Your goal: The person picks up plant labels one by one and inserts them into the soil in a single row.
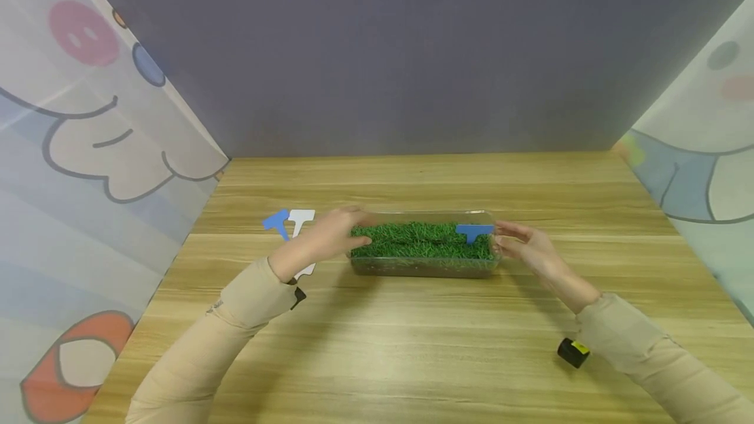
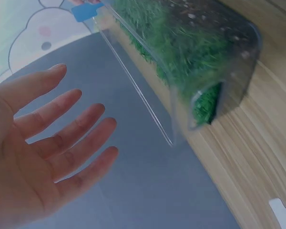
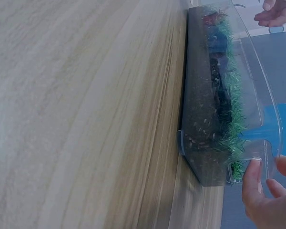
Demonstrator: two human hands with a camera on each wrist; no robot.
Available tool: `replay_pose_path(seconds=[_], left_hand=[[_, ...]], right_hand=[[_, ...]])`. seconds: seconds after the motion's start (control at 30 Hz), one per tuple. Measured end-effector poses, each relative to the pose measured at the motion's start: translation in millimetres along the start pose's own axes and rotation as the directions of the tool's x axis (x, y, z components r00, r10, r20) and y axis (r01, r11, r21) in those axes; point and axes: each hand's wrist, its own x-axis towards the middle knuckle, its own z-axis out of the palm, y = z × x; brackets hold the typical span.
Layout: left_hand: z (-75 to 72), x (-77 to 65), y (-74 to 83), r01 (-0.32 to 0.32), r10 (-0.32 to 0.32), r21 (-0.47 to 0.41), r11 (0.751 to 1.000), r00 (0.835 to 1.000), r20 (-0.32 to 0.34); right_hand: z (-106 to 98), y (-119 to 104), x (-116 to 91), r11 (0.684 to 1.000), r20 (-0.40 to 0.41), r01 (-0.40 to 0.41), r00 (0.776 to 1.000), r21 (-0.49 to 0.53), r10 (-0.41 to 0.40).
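Observation:
A clear plastic box (image 1: 424, 267) with dark soil and green grass (image 1: 412, 241) stands on the table. Over its left end my left hand (image 1: 332, 234) hovers with fingers spread, and its palm (image 2: 24, 162) shows bare in the left wrist view. At the opposite end, my right hand (image 1: 533, 254) has its fingertips (image 3: 252, 174) against the wall by the handle cutout, fingers loosely extended. A blue T-shaped plant label (image 1: 474, 230) is upright in the grass close to that hand, its stem (image 3: 257, 133) down among the blades.
Left of the box lie another blue label (image 1: 277, 221) and white T-shaped labels (image 1: 302, 216), partly behind my left arm. A black object with a yellow mark (image 1: 573, 353) is by my right sleeve. A grey wall (image 1: 412, 51) and cartoon-print sheets (image 1: 82, 110) border the table (image 1: 377, 345).

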Motion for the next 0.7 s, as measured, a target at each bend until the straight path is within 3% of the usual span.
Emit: replay_pose_path(seconds=[0.17, 0.37, 0.53, 0.7], left_hand=[[-1.4, -10.5, -8.5, 0.042, -0.042, 0.002, 0.999, 0.998, -0.037], [0.5, -19.1, -24.6, 0.014, -0.016, -0.023, 1.0, 0.996, -0.089], [3.4, -26.1, -37.6, 0.019, -0.023, -0.036, 0.999, 0.993, -0.117], [6.9, -35.2, -48.8, 0.009, -0.013, -0.047, 0.999, 0.994, -0.105]], right_hand=[[3.5, -4.6, -2.6, 0.999, -0.02, -0.017, 1.0, -0.034, 0.017], [18.9, -32.3, -17.7, 0.991, -0.017, -0.029, 0.999, -0.132, 0.027], [20.8, -36.5, -18.8, 0.991, -0.027, -0.049, 0.999, -0.126, 0.046], [20.2, -36.2, -19.5, 0.991, -0.024, -0.036, 0.999, -0.125, 0.033]])
